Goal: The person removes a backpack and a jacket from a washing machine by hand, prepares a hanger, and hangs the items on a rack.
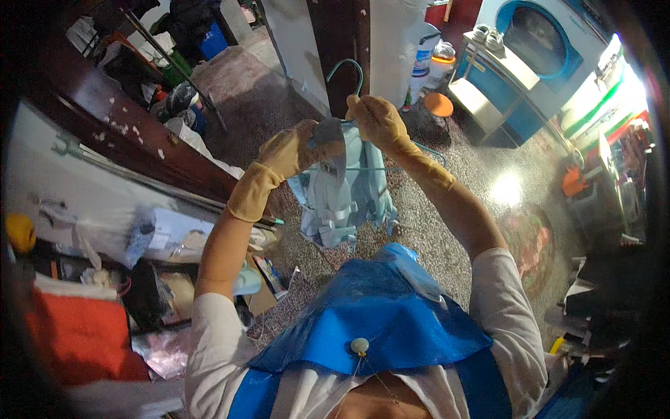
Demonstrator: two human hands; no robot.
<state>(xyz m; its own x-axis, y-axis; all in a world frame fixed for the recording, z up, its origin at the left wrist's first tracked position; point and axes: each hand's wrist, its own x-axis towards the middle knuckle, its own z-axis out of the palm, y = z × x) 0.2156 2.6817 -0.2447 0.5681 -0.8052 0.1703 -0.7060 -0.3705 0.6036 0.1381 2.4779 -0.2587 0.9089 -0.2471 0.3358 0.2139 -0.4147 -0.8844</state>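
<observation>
A light blue garment [330, 209] hangs in front of me above the speckled floor, on a thin teal clothes hanger [360, 73] whose hook points up and away from me. Both my hands wear tan gloves. My right hand [379, 123] is closed at the base of the hook, at the garment's top. On the other side, my left hand [296, 146] grips the garment's upper edge near a grey-blue flap. The hanger's lower bar shows across the cloth and beyond its right side. Part of the garment is hidden behind my left fingers.
A dark wooden door frame [343, 47] stands just beyond the hanger. At the upper right are a washing machine [539, 36], a small shelf holding white shoes [488, 36], and an orange-topped stool [438, 105]. Cluttered shelving with a red cloth [84, 335] lies at left.
</observation>
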